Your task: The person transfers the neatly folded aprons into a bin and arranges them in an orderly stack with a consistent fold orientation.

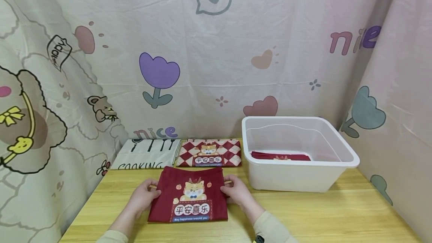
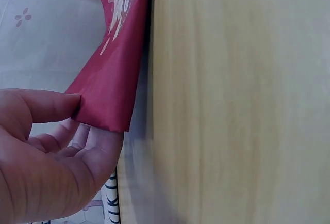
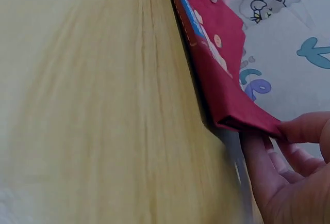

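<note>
A folded dark red cloth [image 1: 192, 198] with a cartoon animal and white-circled characters is held between my hands at the front of the table. My left hand [image 1: 144, 195] pinches its left side, thumb on top and fingers underneath, as the left wrist view shows. On the opposite side my right hand [image 1: 237, 191] grips the edge the same way, the thumb [image 3: 304, 127] over the cloth. In the right wrist view the folded layers show at the near corner, and the cloth's underside is hidden.
Behind the cloth lie a folded white cloth [image 1: 145, 153] printed with utensils and a red-and-cream checked cloth [image 1: 233, 153]. A white plastic tub [image 1: 290, 177] stands at the right, with another folded red cloth [image 1: 260, 155] inside. Printed curtains [image 1: 209, 66] enclose the wooden table [image 1: 354, 216].
</note>
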`<act>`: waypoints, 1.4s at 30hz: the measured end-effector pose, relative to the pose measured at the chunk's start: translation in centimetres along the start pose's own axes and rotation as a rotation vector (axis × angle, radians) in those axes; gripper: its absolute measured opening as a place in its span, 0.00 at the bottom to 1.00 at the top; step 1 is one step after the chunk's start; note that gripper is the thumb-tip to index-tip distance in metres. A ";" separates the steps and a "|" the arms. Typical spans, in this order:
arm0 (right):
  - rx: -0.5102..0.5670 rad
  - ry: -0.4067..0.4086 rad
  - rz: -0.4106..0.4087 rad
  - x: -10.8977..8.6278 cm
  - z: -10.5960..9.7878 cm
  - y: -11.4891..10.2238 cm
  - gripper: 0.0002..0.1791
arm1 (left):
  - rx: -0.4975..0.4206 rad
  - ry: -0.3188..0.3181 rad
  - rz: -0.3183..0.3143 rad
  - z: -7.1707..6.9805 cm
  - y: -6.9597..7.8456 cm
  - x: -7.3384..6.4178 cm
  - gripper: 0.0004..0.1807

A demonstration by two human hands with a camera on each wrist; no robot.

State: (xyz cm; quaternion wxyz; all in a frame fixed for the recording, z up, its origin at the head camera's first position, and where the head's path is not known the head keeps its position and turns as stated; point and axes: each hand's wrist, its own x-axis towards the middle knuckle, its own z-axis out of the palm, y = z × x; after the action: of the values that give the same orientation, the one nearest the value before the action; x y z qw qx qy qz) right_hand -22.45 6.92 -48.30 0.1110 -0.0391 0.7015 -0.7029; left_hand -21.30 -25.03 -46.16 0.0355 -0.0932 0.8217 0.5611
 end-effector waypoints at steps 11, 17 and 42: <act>-0.011 0.050 -0.038 0.1 -0.2 -1.4 0.18 | -0.174 -0.020 0.026 -1.2 0.8 -0.3 0.14; -0.018 0.048 -0.078 0.1 -0.5 -3.0 0.18 | -0.230 -0.051 0.044 -2.6 1.7 -0.3 0.19; 0.068 0.024 -0.242 -1.2 -0.2 -10.6 0.16 | -0.350 -0.023 0.308 -5.5 6.3 -1.2 0.13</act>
State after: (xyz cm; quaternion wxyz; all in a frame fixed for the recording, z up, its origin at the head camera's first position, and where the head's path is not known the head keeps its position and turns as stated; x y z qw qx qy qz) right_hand -22.42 7.26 -37.66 0.0180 -0.1114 0.6685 -0.7351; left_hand -21.09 -27.76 -38.13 -0.0580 0.0350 0.7158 0.6950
